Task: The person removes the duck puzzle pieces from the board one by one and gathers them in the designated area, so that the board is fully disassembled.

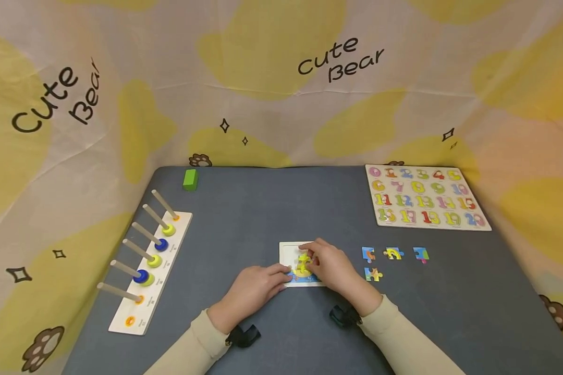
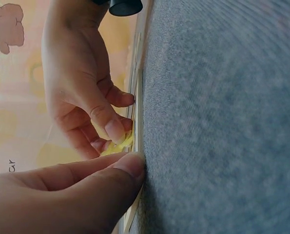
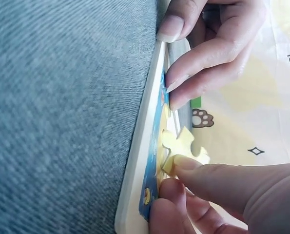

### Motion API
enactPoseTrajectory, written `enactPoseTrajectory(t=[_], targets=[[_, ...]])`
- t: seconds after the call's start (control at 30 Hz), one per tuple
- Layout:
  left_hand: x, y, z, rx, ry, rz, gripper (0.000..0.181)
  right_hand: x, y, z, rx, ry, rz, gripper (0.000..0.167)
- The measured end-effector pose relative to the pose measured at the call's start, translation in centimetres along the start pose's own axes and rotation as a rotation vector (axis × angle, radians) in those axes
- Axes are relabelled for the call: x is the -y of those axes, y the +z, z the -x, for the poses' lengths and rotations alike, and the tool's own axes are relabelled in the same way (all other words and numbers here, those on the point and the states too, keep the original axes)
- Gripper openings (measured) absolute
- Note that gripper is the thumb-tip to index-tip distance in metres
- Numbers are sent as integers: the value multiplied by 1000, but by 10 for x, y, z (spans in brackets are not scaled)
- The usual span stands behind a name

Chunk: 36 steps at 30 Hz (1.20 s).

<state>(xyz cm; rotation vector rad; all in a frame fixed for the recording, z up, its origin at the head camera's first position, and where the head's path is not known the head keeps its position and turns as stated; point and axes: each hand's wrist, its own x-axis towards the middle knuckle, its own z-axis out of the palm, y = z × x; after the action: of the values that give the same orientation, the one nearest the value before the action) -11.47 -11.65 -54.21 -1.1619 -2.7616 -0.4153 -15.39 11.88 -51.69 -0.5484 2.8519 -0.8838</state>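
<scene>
A small white-framed puzzle board [image 1: 287, 251] lies on the table, its lower part filled with blue and yellow pieces. My left hand [image 1: 252, 291] holds the board's left edge, thumb at the near side and fingers on top, as the right wrist view shows too. My right hand [image 1: 334, 266] is over the board's right side. In the right wrist view its thumb and fingers pinch a yellow puzzle piece [image 3: 183, 144], tilted up above the filled pieces. How far that piece touches the others cannot be told.
Several loose puzzle pieces [image 1: 393, 253] lie right of the board. A number board [image 1: 429, 223] is at the back right. On the left stands a white board with pegs [image 1: 127, 312] and coloured rings. A green block [image 1: 190, 179] sits at the back left.
</scene>
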Motion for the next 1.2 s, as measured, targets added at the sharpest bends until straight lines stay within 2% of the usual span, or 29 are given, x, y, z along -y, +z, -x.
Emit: enactPoseTrajectory(t=[0.17,0.4,0.5,0.63,0.8,0.93,1.03,1.1,1.2], targets=[[0,-1,-1,6,-7,11,24,-5,-2,0,38,15,-57,20],[-1,-1,-2,-2,-5,29,24,-19,-16,3,102,-39,-214,9],[-1,0,-2,3,-10,30,25,-26,-30,10,88,-37,-260,7],[0,1,-1,17,-17,34,27,-43,-55,30,31,-19,-254,4],[-1,3,-1,15,-19,47,27,-72,-89,66,-19,74,-246,2],[-1,4,-1,-1,-14,50,26,-94,-106,90,-54,161,-185,5],[0,4,-1,-13,-6,50,26,-109,-113,104,-69,230,-155,16],[0,4,-1,-17,-7,47,26,-117,-114,109,-71,278,-178,23],[1,3,1,-19,-13,40,26,-126,-111,113,-61,327,-203,20]])
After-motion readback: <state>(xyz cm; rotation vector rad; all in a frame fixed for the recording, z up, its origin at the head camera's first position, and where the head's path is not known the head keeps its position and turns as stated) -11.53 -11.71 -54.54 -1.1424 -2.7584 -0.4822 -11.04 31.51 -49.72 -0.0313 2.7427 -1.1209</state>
